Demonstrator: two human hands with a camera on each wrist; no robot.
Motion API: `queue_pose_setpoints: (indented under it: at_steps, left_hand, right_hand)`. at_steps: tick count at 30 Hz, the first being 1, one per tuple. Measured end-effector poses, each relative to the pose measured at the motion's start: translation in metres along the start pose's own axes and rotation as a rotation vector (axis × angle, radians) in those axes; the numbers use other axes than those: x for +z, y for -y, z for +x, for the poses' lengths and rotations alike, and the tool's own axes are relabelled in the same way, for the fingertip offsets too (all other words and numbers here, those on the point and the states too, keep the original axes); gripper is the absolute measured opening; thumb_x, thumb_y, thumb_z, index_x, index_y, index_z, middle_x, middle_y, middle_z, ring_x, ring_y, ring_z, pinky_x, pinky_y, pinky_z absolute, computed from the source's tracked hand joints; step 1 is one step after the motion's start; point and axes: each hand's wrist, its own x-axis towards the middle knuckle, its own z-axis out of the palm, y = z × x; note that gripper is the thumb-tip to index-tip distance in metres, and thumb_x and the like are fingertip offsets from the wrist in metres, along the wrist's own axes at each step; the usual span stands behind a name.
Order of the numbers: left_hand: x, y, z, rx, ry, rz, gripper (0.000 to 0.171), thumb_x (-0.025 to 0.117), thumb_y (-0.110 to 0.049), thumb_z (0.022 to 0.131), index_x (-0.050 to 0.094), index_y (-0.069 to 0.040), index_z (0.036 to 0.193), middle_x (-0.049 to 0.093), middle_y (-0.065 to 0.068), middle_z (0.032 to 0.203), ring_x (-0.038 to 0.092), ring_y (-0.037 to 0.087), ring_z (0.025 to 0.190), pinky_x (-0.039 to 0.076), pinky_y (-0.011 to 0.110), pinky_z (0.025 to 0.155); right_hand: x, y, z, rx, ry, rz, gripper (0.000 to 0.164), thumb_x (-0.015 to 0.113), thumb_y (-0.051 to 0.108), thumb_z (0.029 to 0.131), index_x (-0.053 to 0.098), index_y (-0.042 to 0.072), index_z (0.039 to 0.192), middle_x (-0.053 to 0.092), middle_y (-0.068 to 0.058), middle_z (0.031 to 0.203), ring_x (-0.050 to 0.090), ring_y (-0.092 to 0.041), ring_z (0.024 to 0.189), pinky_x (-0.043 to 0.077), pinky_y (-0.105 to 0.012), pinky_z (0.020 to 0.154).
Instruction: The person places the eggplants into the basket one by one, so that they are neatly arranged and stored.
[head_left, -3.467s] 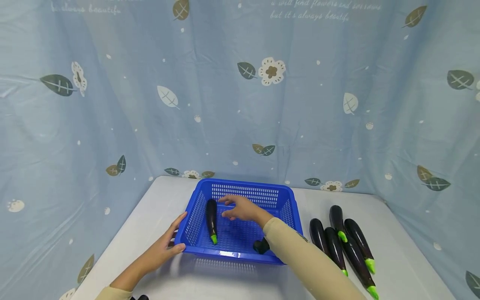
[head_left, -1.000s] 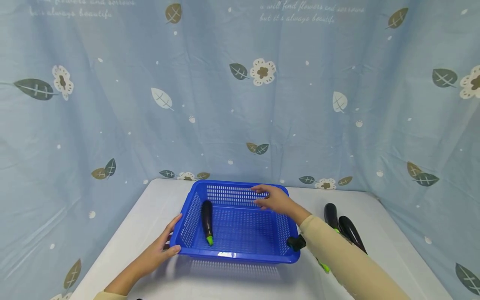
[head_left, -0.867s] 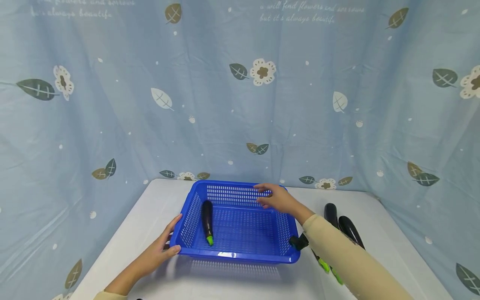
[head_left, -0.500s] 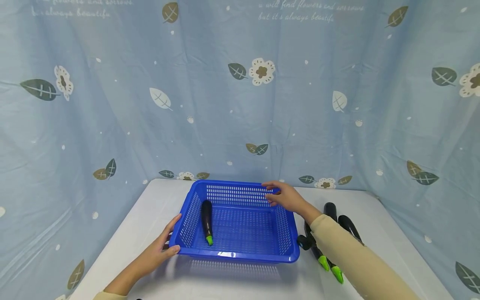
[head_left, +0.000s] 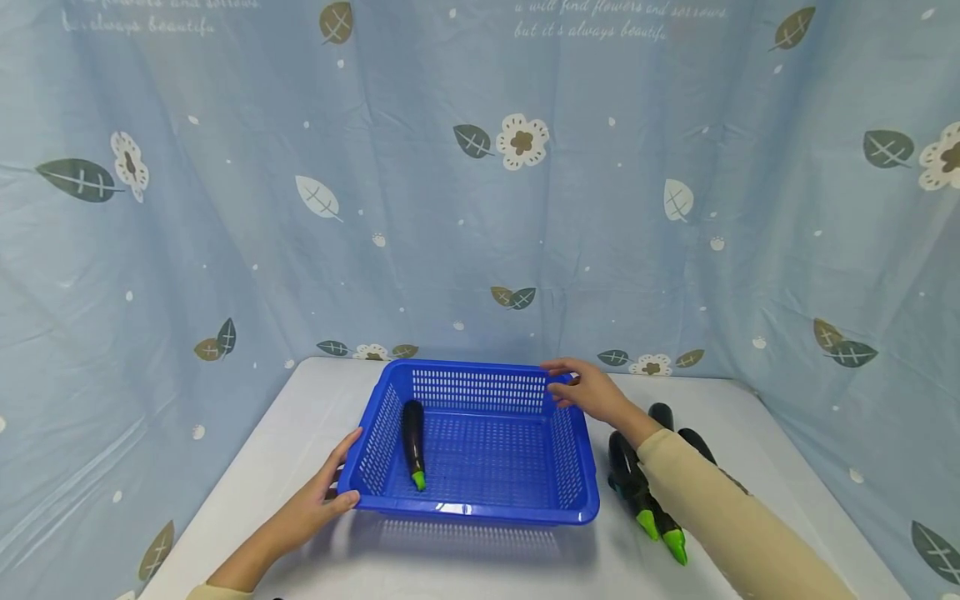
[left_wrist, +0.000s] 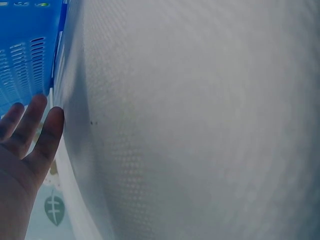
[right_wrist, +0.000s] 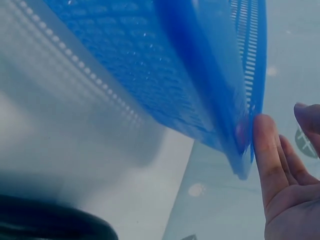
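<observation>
A blue plastic basket (head_left: pixel 465 510) with slotted sides stands on the white table. One dark purple eggplant (head_left: pixel 413 442) with a green stem end lies inside along its left side. My left hand (head_left: pixel 311 504) touches the basket's left rim, thumb near the front left corner and fingers spread along the outside. In the left wrist view those fingers (left_wrist: pixel 37 122) look fairly straight against the slotted wall. My right hand (head_left: pixel 588 390) hovers at the back right corner with fingers loosely bent, holding nothing. In the right wrist view its fingertips (right_wrist: pixel 264 127) are right at the basket's rim.
Several eggplants (head_left: pixel 633 483) lie on the table to the right of the basket, partly hidden under the right sleeve (head_left: pixel 720 500). A blue patterned curtain (head_left: pixel 420 208) hangs behind the table (head_left: pixel 450 575) and along its sides.
My right hand has moved right from over the middle of the basket to its back right corner. The left hand stays on the left rim, and the eggplant inside lies as before.
</observation>
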Motion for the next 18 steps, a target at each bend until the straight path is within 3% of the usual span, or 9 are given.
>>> queue_pose_setpoints:
  at_steps: [10,14,18]
  left_hand:
    - [0.000,-0.004,-0.001,0.019,0.005,0.003,0.084,0.059,-0.018,0.097,0.011,-0.024,0.165,0.036,0.034,0.149,0.051,0.045,0.125,0.052,0.032,0.087]
    - [-0.001,-0.006,-0.002,0.043,0.011,0.010,0.083,0.059,-0.018,0.097,0.010,-0.021,0.164,0.037,0.036,0.147,0.052,0.045,0.123,0.052,0.031,0.086]
    - [0.000,-0.004,-0.002,0.023,0.011,0.009,0.084,0.059,-0.018,0.097,0.010,-0.023,0.165,0.036,0.035,0.149,0.051,0.046,0.124,0.052,0.031,0.087]
  right_hand:
    - [-0.010,-0.014,-0.006,0.016,-0.070,0.011,0.042,0.066,0.009,0.098,0.060,0.006,0.140,0.060,-0.025,0.133,0.069,-0.024,0.090,0.059,-0.034,0.072]
    - [-0.012,-0.018,-0.009,0.002,-0.089,-0.009,0.043,0.066,0.010,0.098,0.059,0.006,0.141,0.060,-0.025,0.132,0.069,-0.025,0.091,0.060,-0.040,0.074]
    - [-0.015,-0.023,-0.012,0.016,-0.117,-0.056,0.043,0.065,0.013,0.099,0.059,0.009,0.142,0.062,-0.024,0.131,0.069,-0.028,0.094,0.059,-0.045,0.077]
